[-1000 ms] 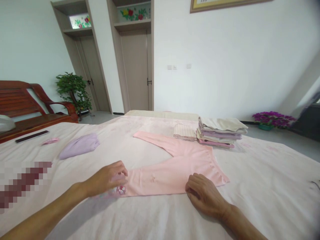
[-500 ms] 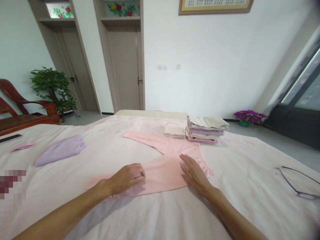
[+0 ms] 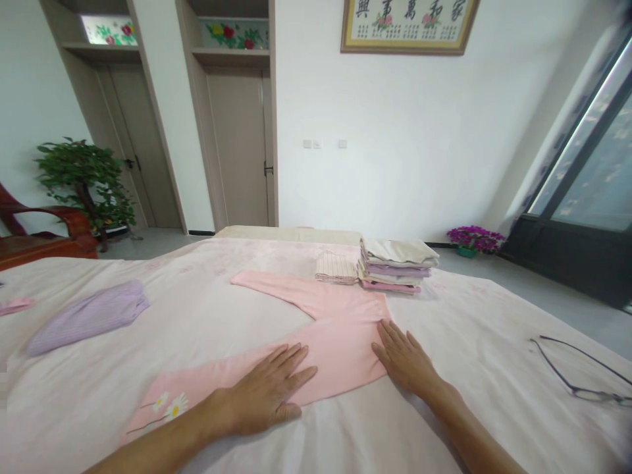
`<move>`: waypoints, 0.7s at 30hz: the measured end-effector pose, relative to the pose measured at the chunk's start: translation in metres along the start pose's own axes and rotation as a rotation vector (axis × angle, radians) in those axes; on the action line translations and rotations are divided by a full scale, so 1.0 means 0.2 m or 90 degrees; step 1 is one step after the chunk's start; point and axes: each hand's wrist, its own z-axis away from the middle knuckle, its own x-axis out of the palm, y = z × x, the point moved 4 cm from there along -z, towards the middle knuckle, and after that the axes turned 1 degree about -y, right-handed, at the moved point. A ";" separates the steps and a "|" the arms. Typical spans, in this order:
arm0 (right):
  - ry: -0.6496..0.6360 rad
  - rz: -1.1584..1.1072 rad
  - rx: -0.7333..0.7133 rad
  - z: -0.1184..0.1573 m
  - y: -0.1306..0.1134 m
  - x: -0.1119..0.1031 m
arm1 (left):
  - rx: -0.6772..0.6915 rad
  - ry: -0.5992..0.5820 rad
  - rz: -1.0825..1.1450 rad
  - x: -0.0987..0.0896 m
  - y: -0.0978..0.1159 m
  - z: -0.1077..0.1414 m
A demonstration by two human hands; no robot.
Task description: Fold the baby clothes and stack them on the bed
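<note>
Pink trousers (image 3: 340,329) lie spread on the bed, legs toward the left and waist toward the right. Daisies decorate the end of the near leg. My left hand (image 3: 269,388) rests flat on that leg, fingers spread, partly covering it. Near the waistband, my right hand (image 3: 405,355) lies open with its fingertips on the cloth. Both hands hold nothing. Just beyond the trousers is a folded striped garment (image 3: 336,266), beside a stack of folded clothes (image 3: 395,266) in cream, purple and pink.
A crumpled purple garment (image 3: 91,316) lies at the left of the bed (image 3: 187,309), with a small pink cloth (image 3: 17,305) at the edge. Eyeglasses (image 3: 577,385) sit at the right. Past the bed are a wooden chair (image 3: 74,227) and purple flowers (image 3: 474,237).
My left hand has gone from curled to spread flat on the trousers. The daisy leg end is now unfolded and visible. My right hand has shifted slightly toward the waistband. The view has tilted up.
</note>
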 end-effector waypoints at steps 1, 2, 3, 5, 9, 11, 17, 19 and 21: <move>-0.003 -0.010 0.029 -0.01 0.01 -0.03 | -0.002 -0.007 0.004 0.00 0.01 0.01; -0.002 -0.023 0.053 -0.03 0.01 -0.06 | -0.004 -0.014 0.006 0.00 0.01 0.03; 0.002 -0.035 0.067 -0.05 0.00 -0.09 | -0.006 -0.019 0.007 0.00 0.01 0.03; 0.016 -0.063 0.070 -0.07 -0.04 -0.16 | -0.004 -0.018 0.007 0.00 0.01 0.04; 0.043 -0.143 0.080 -0.07 -0.11 -0.27 | -0.004 -0.010 0.011 0.01 0.00 0.03; 0.032 -0.172 0.132 -0.03 -0.08 -0.28 | -0.008 -0.008 0.013 0.01 0.00 0.03; -0.044 -0.241 0.151 0.07 0.06 -0.29 | -0.016 -0.003 0.004 0.03 -0.01 0.02; -0.038 -0.252 0.081 0.08 0.05 -0.30 | -0.015 0.003 -0.002 0.04 -0.02 0.02; -0.040 -0.241 0.033 0.08 0.04 -0.31 | -0.013 0.010 -0.006 0.04 -0.02 0.02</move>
